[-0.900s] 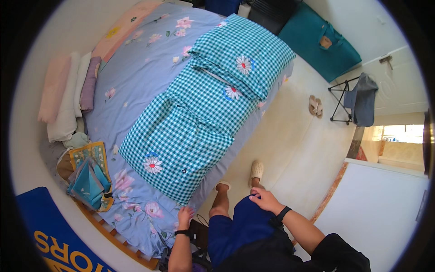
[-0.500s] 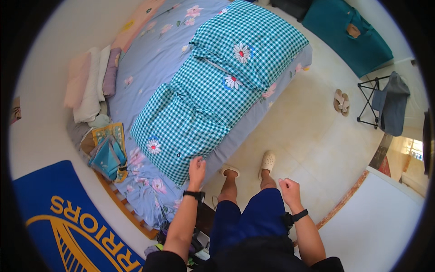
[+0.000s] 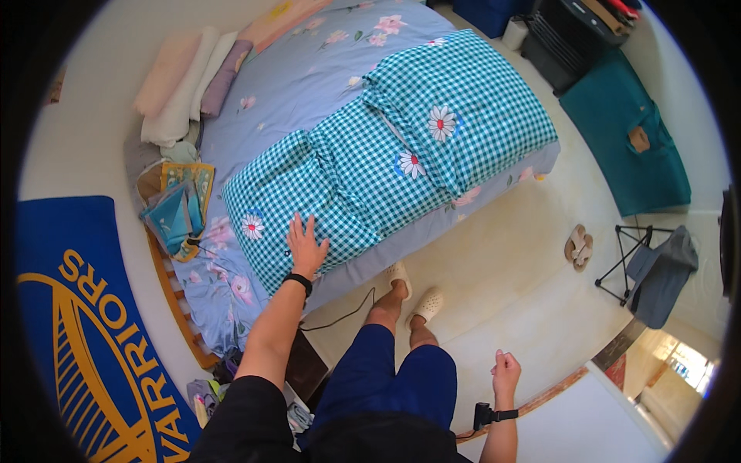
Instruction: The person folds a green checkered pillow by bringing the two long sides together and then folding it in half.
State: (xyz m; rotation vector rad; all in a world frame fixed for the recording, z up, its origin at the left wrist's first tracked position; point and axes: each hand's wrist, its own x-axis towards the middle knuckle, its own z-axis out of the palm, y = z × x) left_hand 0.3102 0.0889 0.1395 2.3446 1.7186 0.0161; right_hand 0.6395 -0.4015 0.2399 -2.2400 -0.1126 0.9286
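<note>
A teal-and-white checked quilt [image 3: 370, 166] with white daisy patches lies folded in thick sections along the near side of the bed. My left hand [image 3: 307, 248] is open, its fingers spread over the quilt's near end beside a daisy; it looks to be touching the cloth. My right hand [image 3: 505, 372] hangs out to the right over the floor, apart from everything, with fingers curled and nothing visible in them. Under the quilt is a blue-grey flowered bedsheet [image 3: 297, 69].
Folded bedding [image 3: 185, 85] and cloth bags [image 3: 181, 204] sit along the wall side. To the right stand a teal case [image 3: 629, 139], a folding stool [image 3: 656, 274] and sandals [image 3: 579, 247]. A dark cable [image 3: 340, 316] crosses the floor near my feet. A white surface [image 3: 579, 417] is at lower right.
My left hand has opened and reached forward onto the quilt. My right hand has dropped lower in view. My feet and body have shifted, and the view has turned.
</note>
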